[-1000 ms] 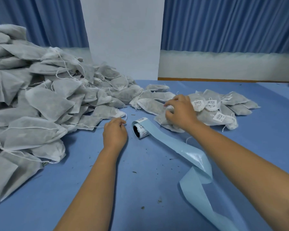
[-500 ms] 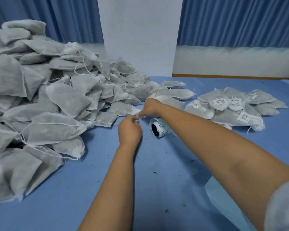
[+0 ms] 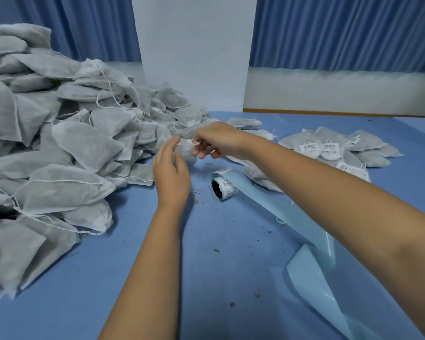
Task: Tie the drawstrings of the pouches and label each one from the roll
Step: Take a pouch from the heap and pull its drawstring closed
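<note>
We are on the tying step. Our right hand (image 3: 216, 141) pinches the thin white drawstring (image 3: 195, 142) at the top of one small grey cloth pouch (image 3: 187, 151). The pouch hangs just above the blue tabletop (image 3: 206, 278), between our two hands. Our left hand (image 3: 171, 173) is loose, with its fingers mostly straight, and it rests against the side of the pouch. We cannot tell if there is a knot yet, because the string is too small to see well.

On the left lies the big heap of grey pouches (image 3: 71, 153) with loose strings. On the right sits a small bunch of stickered pouches (image 3: 326, 148). The little roll of white labels (image 3: 223, 184) lies on the tabletop near our hands, and its pale blue backing strip (image 3: 304, 231) trails toward us.

Next, we think, both hands must pull the string tight and knot it. Then we peel a label off the roll and press it on.
</note>
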The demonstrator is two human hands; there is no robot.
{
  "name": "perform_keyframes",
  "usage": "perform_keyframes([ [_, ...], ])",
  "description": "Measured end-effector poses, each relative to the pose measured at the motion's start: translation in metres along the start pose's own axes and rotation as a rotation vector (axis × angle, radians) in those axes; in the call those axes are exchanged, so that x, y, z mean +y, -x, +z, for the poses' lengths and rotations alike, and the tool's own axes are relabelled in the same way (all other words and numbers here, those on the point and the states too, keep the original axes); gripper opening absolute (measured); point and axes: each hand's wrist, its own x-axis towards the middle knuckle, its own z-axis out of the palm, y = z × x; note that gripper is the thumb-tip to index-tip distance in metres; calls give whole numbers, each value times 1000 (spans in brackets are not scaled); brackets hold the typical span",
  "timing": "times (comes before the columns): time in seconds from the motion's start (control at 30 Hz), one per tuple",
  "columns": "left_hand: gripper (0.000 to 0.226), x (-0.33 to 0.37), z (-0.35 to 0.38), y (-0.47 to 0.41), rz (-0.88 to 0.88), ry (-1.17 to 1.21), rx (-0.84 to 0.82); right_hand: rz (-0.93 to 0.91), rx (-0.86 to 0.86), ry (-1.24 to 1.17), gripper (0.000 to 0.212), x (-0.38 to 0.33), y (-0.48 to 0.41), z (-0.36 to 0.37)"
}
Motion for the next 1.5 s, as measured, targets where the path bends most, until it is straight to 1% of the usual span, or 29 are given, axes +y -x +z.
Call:
perform_keyframes([
  [0.07, 36, 9, -3, -2, 49, 72, -18, -21, -17, 6, 10, -4, 14, -5],
  [0.1, 36, 14, -5, -2, 44, 120, -50, -30, -26, 8, 10, -5, 22, -7],
  [0.23, 28, 37, -14, -1, -79, 375, -241, -71, -66, -71, 13, -1, 50, -14],
  [0.33, 23, 48, -19, 3, -102, 477, -406, -90, -91, -140, 11, 6, 69, -20],
  [0.4, 18, 53, -19, 8, -100, 458, -482, -103, -80, -213, 12, 11, 81, -23],
  [0.57, 9, 59, -13, 16, -145, 442, -581, -77, -22, -318, 12, 29, 102, -27],
  [0.67, 14, 63, -8, 20, -143, 403, -631, -70, -26, -378, 24, 41, 111, -30],
  [0.73, 18, 64, -6, 21, -144, 352, -649, -57, 6, -434, 32, 47, 116, -31],
  [0.83, 18, 64, -3, 22, -139, 251, -702, -24, 66, -593, 28, 54, 120, -32],
  [0.93, 17, 66, 1, 25, -144, 206, -732, 28, 31, -767, 18, 59, 124, -32],
  [1.03, 21, 68, 5, 29, -188, 253, -727, 108, -45, -824, 23, 64, 129, -37],
  [1.1, 26, 69, 7, 30, -176, 244, -706, 135, -86, -776, 30, 67, 135, -41],
  [1.13, 27, 69, 8, 30, -163, 241, -693, 131, -103, -714, 33, 68, 139, -43],
  [1.2, 24, 69, 9, 31, -113, 230, -659, 112, -107, -503, 38, 72, 145, -46],
  [1.23, 22, 69, 10, 31, -87, 221, -643, 98, -83, -375, 36, 73, 149, -47],
  [1.3, 21, 70, 9, 31, -76, 207, -634, 41, 21, -175, 25, 74, 155, -47],
  [1.33, 21, 70, 9, 30, -91, 203, -648, -8, 95, -127, 20, 74, 157, -48],
  [1.43, 24, 74, 5, 31, -184, 253, -764, -166, 371, -89, 13, 78, 155, -51],
  [1.5, 25, 78, 3, 32, -264, 336, -818, -242, 504, -52, 10, 84, 152, -50],
])
